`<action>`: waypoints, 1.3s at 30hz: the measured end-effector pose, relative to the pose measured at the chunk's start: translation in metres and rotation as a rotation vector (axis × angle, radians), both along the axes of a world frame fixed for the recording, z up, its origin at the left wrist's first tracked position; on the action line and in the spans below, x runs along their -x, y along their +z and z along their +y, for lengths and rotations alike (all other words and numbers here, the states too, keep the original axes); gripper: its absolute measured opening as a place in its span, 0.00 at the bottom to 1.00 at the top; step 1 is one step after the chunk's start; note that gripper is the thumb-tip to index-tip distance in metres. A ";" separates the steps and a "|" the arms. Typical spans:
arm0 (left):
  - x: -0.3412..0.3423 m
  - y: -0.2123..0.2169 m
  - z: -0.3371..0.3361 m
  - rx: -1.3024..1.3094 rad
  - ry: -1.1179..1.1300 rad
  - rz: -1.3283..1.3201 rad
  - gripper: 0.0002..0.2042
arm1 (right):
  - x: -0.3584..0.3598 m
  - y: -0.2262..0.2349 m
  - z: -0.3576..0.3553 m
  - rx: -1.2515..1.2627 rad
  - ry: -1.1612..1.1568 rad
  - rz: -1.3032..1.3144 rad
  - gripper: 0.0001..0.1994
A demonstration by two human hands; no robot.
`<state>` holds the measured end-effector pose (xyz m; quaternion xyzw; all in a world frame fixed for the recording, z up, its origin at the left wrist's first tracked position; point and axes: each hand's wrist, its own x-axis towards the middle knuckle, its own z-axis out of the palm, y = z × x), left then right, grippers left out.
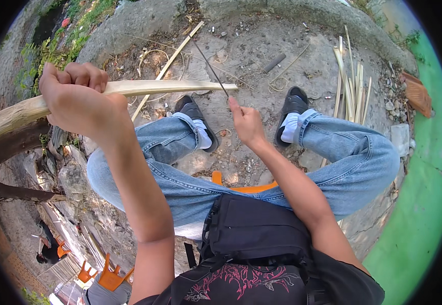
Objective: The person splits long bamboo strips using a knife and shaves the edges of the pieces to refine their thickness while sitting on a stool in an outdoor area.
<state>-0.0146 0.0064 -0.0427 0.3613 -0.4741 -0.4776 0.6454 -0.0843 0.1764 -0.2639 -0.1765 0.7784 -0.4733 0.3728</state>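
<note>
A long pale strip of split wood, which looks like bamboo point(150, 87), runs in from the left edge and narrows toward the middle. My left hand point(81, 99) is closed around its thicker part, with the fingers curled over the top. Closed and low in front of me, my right hand point(248, 123) grips a thin dark blade, likely a knife point(210, 67); its handle is hidden in the fist. The blade slants up and left, crossing the strip close to its narrow end. Whether it cuts into the wood, I cannot tell.
Several split strips point(355, 94) lie on the ground at right, near a reddish brick-like block point(416, 94). Another strip point(167, 66) lies beyond my left foot. An orange seat point(254, 189) shows beneath me. A person point(50, 251) and orange chairs point(111, 277) are at lower left.
</note>
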 end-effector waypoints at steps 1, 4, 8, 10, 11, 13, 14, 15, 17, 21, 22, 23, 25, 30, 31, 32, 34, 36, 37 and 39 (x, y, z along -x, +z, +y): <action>-0.001 0.000 0.001 0.013 -0.017 0.015 0.19 | -0.005 -0.022 0.004 -0.004 -0.001 -0.003 0.40; 0.000 -0.002 0.004 0.004 -0.012 -0.012 0.18 | -0.001 -0.083 0.021 -0.171 0.007 0.001 0.40; 0.002 -0.001 0.007 -0.009 -0.021 -0.010 0.18 | 0.005 -0.065 0.016 -0.297 0.038 -0.080 0.38; -0.002 -0.002 0.005 0.033 -0.099 -0.042 0.18 | 0.009 -0.034 -0.001 -0.233 0.063 -0.047 0.37; -0.010 -0.003 0.001 0.055 -0.208 -0.030 0.18 | 0.009 -0.016 -0.005 -0.079 -0.003 -0.091 0.38; -0.020 -0.005 -0.003 0.060 -0.311 0.025 0.18 | 0.007 -0.011 -0.005 0.072 -0.075 -0.140 0.38; -0.022 -0.006 -0.003 0.066 -0.415 0.091 0.18 | 0.005 -0.012 -0.001 0.145 -0.135 -0.157 0.38; -0.021 -0.006 -0.001 0.065 -0.416 0.089 0.18 | 0.004 -0.015 0.001 0.219 -0.194 -0.173 0.38; -0.014 -0.004 0.006 0.101 -0.546 0.134 0.19 | -0.007 -0.062 0.002 0.037 -0.129 -0.140 0.38; -0.022 -0.009 0.004 0.014 -0.334 0.115 0.18 | -0.006 -0.063 -0.001 -0.179 0.007 -0.350 0.38; -0.023 -0.011 0.005 0.011 -0.322 0.112 0.18 | -0.007 -0.061 0.001 -0.177 0.007 -0.347 0.38; -0.022 -0.009 0.005 0.013 -0.310 0.111 0.18 | -0.010 -0.055 0.001 -0.209 0.024 -0.198 0.39; -0.017 -0.007 0.008 0.028 -0.285 0.079 0.18 | -0.010 -0.044 0.000 -0.234 0.041 -0.044 0.39; -0.016 -0.005 0.018 0.056 -0.271 0.036 0.18 | -0.007 -0.020 0.009 -0.042 -0.025 0.077 0.40; -0.016 -0.006 0.020 0.052 -0.265 0.029 0.18 | -0.008 -0.033 0.012 -0.044 -0.030 0.080 0.40; -0.012 -0.008 0.020 0.045 -0.269 0.026 0.18 | -0.006 -0.052 0.016 -0.125 -0.003 0.062 0.39; -0.007 -0.008 0.015 0.034 -0.230 0.045 0.18 | -0.001 -0.059 0.012 -0.193 0.034 0.047 0.38; -0.011 -0.008 0.015 0.010 -0.179 0.049 0.18 | -0.002 -0.039 0.006 -0.269 0.069 0.014 0.38; -0.012 -0.008 0.014 0.020 -0.196 0.037 0.17 | 0.003 -0.025 0.003 -0.264 0.075 0.018 0.38; -0.016 -0.008 0.016 0.019 -0.205 0.013 0.17 | 0.000 0.006 0.006 -0.169 0.087 0.053 0.39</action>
